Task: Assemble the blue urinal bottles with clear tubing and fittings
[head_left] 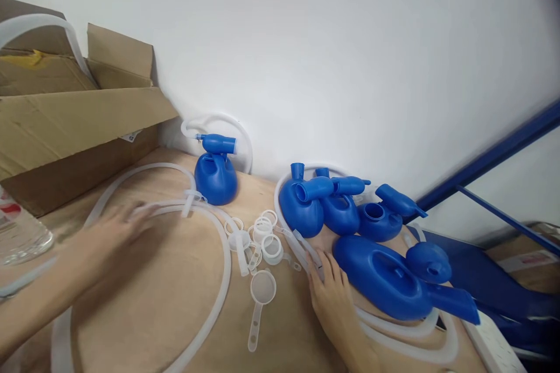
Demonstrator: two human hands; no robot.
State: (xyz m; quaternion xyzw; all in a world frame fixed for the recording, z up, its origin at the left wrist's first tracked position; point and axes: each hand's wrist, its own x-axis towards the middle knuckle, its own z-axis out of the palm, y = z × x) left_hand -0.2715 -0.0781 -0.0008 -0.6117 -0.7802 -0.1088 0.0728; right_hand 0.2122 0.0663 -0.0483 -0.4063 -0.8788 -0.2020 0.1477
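Note:
My left hand [122,227], blurred by motion, is over the coiled translucent hose [223,280] at the left; its fingertips are at the hose and their grip is unclear. At the centre right, my right hand [330,280] has its fingers over another translucent hose [301,247], beside a large blue bottle [376,277]. Several white caps with straps [271,247] lie in a pile between my hands. A white strainer-like cap with a long strap [263,287] lies nearer to me. A white clip-like piece [188,203] rests on the left hose.
An open cardboard box [87,122] stands at the left, above a clear plastic bottle [21,230]. Against the wall are a blue jug [216,180] with a hose and several more blue jugs [301,210]. A blue metal frame [494,148] is at the right.

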